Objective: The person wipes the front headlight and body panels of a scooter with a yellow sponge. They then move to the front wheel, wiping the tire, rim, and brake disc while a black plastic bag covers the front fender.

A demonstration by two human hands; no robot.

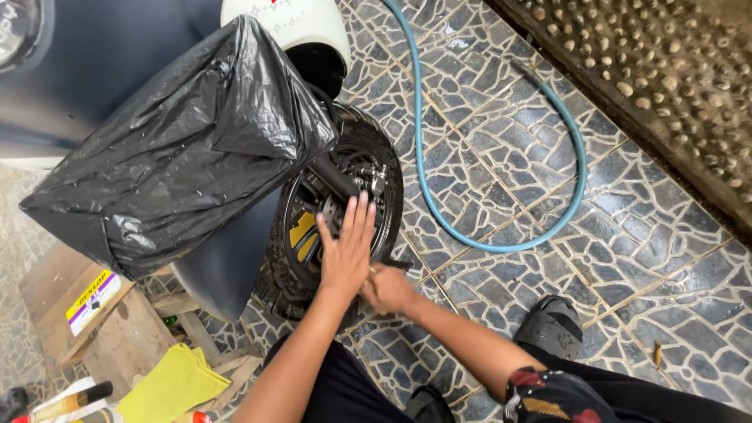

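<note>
Upright black scooter wheel, yellow caliper

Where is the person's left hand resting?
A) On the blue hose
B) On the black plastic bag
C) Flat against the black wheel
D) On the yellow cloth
C: the left hand lies open, fingers spread, flat against the side of the black wheel, while the blue hose, yellow cloth and black plastic bag lie apart from it.

Hose right of wheel
</note>
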